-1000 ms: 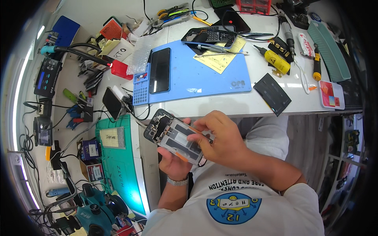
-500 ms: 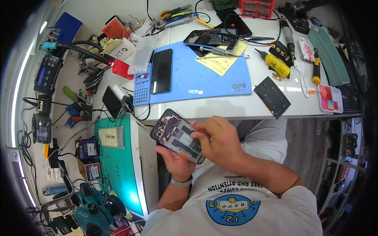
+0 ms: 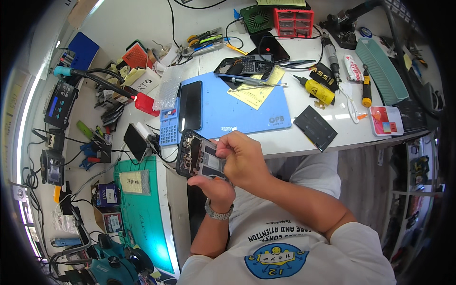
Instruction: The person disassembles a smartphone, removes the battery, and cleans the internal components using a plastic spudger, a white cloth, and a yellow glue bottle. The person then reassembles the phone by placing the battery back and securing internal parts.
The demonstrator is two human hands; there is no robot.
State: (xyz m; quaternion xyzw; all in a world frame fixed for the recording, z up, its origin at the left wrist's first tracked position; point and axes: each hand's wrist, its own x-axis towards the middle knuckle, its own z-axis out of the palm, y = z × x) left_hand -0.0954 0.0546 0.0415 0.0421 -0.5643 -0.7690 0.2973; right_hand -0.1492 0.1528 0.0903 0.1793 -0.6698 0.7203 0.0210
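Note:
My left hand (image 3: 217, 192) holds an opened phone (image 3: 202, 156) over the table's front edge, its inside parts and empty-looking grey bay showing. The thumb lies along the near edge; the other fingers are hidden beneath. Above the phone's right end, my right hand (image 3: 244, 159) is closed with fingers curled in a pinch; whatever they grip is hidden. A dark phone (image 3: 191, 105) lies on the blue work mat (image 3: 251, 107) beyond. To the right, a flat black battery (image 3: 315, 128) rests on the white table.
A phone frame (image 3: 247, 69), a yellow note (image 3: 259, 95) and a screwdriver lie on the mat's far part. Further right are a yellow bottle (image 3: 318, 91) and a teal tray (image 3: 382, 71). A green mat (image 3: 142, 209) and a teal microscope (image 3: 114, 261) stand at the left.
The phone is tilted more, and both hands have shifted slightly up and left with it. My right hand has curled into a tighter pinch. The whole view has shifted a little.

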